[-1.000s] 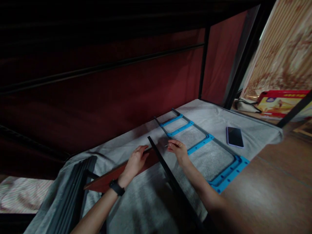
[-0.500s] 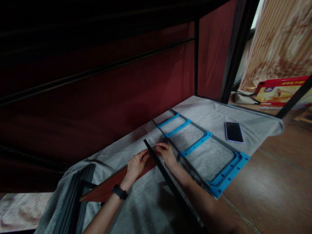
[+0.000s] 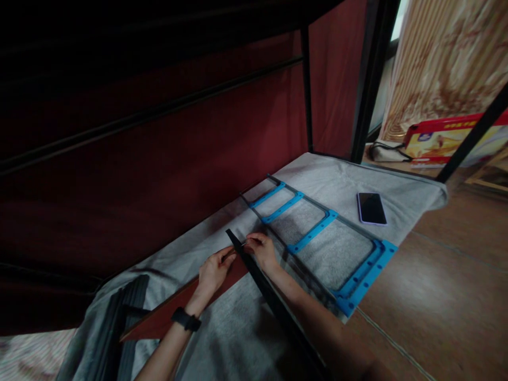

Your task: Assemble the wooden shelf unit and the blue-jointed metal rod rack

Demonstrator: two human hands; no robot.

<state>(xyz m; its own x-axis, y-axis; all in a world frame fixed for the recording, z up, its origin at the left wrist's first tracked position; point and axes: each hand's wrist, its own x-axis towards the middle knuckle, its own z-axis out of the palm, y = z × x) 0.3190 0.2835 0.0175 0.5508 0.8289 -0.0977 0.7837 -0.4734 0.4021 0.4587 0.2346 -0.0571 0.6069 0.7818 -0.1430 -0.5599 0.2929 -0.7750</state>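
Observation:
My left hand [image 3: 216, 270], a dark watch on its wrist, is closed on the far corner of a reddish-brown board [image 3: 170, 317]. Just right of it, my right hand [image 3: 262, 251] pinches a small, thin metallic piece, too small to identify, against a long black bar [image 3: 270, 296]. The bar slants from between my hands down toward me, and the board's end meets it near my fingers. Beside my right arm lies a ladder-like frame [image 3: 313, 233] of dark rails and bright blue crosspieces with holes. My fingers partly hide the spot where board and bar meet.
Grey cloth [image 3: 222, 328] covers the surface below. Dark strips [image 3: 119, 323] are stacked at the left. A phone [image 3: 371, 208] lies beyond the blue frame. Dark red panels [image 3: 198, 159] with black posts rise behind; a red and yellow box [image 3: 440, 140] stands on the tiled floor.
The whole view has shifted, so everything sits slightly further left. Both hands stay at the junction of board and bar; the metallic piece shows a little more at my right fingertips.

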